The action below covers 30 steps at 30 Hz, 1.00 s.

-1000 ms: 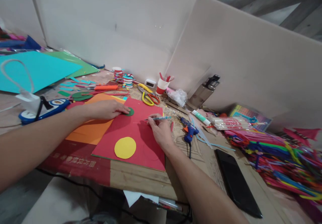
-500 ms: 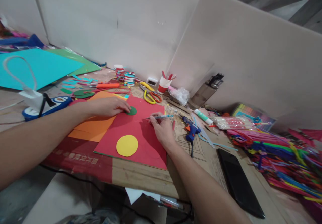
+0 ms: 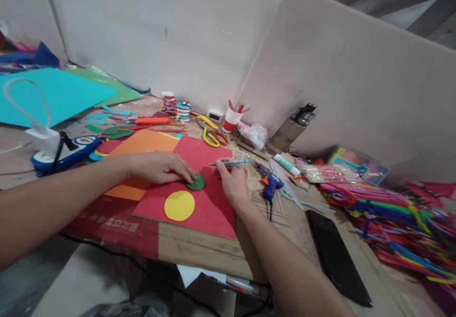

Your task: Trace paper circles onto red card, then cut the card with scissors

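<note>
My left hand [image 3: 166, 167] has its fingertips on a small green disc [image 3: 195, 182], its edge pinched under the fingers. The disc is on or just above a red sheet [image 3: 213, 207], near its middle; contact with the sheet is hard to tell. Below it a larger yellow disc [image 3: 179, 206] lies flat on the same sheet. In my right hand [image 3: 231, 181] is a slim pen [image 3: 239, 163], gripped between thumb and fingers with its tip pointing left above the red sheet. An orange sheet [image 3: 124, 191] lies partly beneath the red one and under my left forearm.
Behind the sheets lie yellow-handled pliers [image 3: 212, 139] and a red-and-white cup [image 3: 232, 120]. A blue glue gun [image 3: 272, 187], a glue stick [image 3: 287, 165] and a black phone [image 3: 338, 257] are on the right, beside colourful pipe cleaners [image 3: 388, 222]. A blue power strip [image 3: 66, 154] stands left.
My left hand has moved toward me and slightly right, bringing the green disc closer to the yellow one. My right hand has barely shifted, and the pen has lifted a little.
</note>
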### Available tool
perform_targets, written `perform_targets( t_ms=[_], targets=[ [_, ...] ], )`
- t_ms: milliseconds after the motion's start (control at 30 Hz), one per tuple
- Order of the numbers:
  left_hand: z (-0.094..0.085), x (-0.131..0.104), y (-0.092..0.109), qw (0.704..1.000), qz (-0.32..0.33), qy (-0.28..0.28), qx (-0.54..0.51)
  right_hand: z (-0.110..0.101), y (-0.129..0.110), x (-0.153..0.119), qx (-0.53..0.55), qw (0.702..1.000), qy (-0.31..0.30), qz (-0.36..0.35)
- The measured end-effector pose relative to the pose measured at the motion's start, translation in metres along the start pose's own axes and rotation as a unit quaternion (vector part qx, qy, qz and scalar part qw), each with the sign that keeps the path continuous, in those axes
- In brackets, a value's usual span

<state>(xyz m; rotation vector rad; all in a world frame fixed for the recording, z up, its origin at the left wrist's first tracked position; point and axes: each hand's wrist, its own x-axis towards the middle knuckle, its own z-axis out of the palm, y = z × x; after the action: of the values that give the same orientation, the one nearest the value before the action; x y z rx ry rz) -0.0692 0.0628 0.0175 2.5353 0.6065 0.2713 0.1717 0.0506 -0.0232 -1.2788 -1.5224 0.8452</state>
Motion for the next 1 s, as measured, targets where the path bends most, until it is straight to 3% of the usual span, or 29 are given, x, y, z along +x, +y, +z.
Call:
perform_targets(
  t_ms=[133,300,633,800,900,1000],
  targets=[
    [0.001,0.0,0.021,0.998,0.038,0.0,-0.048,-0.001,-0.001,0.0,0.007,1.0,0.001,0.01],
    [0.003,-0.004,0.033,0.994,0.064,-0.072,-0.043,-0.001,0.002,0.001,-0.005,1.0,-0.007,-0.009],
    [-0.012,-0.019,0.019,0.996,0.007,-0.085,-0.003,0.0,0.009,0.001,-0.01,1.0,-0.007,-0.015],
    [-0.003,-0.013,0.027,0.998,0.02,-0.061,0.027,0.0,0.002,-0.003,-0.016,0.999,-0.005,-0.047],
    [0.003,-0.009,0.032,0.996,0.053,-0.071,0.008,-0.001,-0.008,-0.009,-0.012,0.995,-0.032,-0.097],
    [0.0,-0.011,0.029,0.995,0.049,-0.087,0.017,-0.002,-0.015,-0.016,-0.007,0.984,-0.105,-0.141]
  ],
)
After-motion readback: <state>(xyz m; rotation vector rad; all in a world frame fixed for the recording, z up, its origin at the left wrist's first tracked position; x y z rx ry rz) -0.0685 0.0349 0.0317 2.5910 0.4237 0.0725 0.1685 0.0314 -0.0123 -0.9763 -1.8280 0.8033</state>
